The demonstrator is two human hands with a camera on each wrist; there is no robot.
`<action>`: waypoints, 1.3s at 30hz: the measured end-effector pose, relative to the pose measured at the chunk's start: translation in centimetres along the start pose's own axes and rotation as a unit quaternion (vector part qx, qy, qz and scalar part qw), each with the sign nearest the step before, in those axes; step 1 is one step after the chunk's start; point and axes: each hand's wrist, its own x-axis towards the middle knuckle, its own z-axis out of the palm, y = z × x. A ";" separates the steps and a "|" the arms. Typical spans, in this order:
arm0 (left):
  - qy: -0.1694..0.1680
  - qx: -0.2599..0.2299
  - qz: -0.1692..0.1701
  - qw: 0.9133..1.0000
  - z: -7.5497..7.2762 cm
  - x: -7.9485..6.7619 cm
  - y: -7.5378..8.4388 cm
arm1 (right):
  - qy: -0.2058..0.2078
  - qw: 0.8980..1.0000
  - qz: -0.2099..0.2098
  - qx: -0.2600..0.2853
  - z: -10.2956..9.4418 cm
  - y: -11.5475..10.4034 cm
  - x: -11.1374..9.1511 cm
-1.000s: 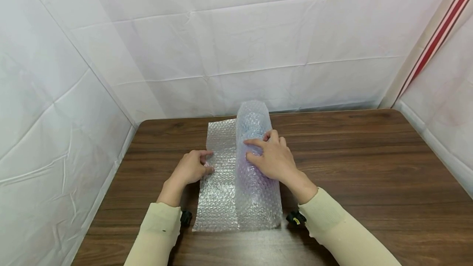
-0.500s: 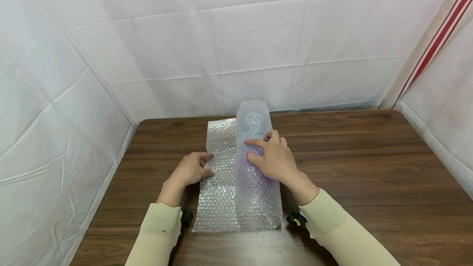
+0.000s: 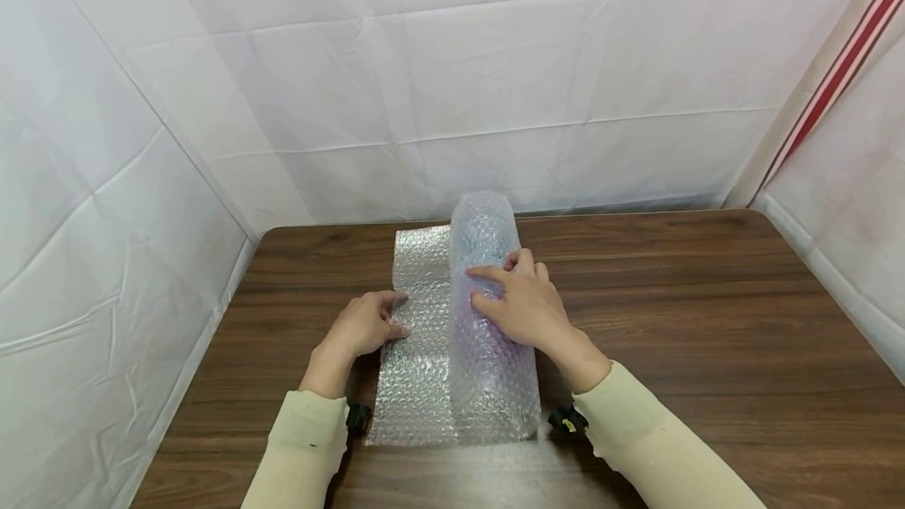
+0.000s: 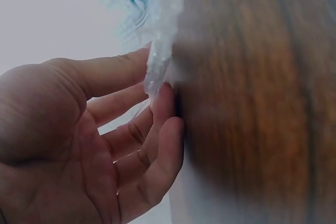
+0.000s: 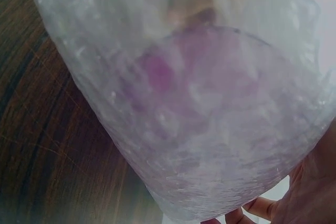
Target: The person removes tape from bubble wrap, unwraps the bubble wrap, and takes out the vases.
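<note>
A bubble-wrap sheet (image 3: 417,399) lies on the table, its right part rolled up into a long bundle (image 3: 495,383). Something purple and bluish shows blurrily through the layers; its kind cannot be told. At the sheet's left edge, my left hand (image 3: 359,326) pinches the bubble wrap (image 4: 160,56) between thumb and fingers, as the left wrist view shows. My right hand (image 3: 523,305) rests on top of the bundle, thumb and index finger spread across it. In the right wrist view the wrapped bundle (image 5: 210,129) fills the middle, with a few fingertips at its lower rim.
The dark wood-grain table (image 3: 707,320) extends on both sides of the hands. White cloth walls (image 3: 339,93) stand behind it and at the sides. A red-striped band (image 3: 841,77) runs down the right corner.
The sheet's left edge has shifted very slightly leftward. Both hands stay nearly in the same place.
</note>
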 end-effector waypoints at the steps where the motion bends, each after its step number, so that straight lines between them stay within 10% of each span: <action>1: -0.001 -0.002 0.000 1.000 0.0 0.0 0.0 | -0.001 1.000 -0.001 0.000 0.0 0.0 0.0; 39: -0.003 -0.028 0.015 0.999 -0.2 0.0 -0.2 | -0.086 0.991 0.012 -0.106 -1.5 -2.3 0.3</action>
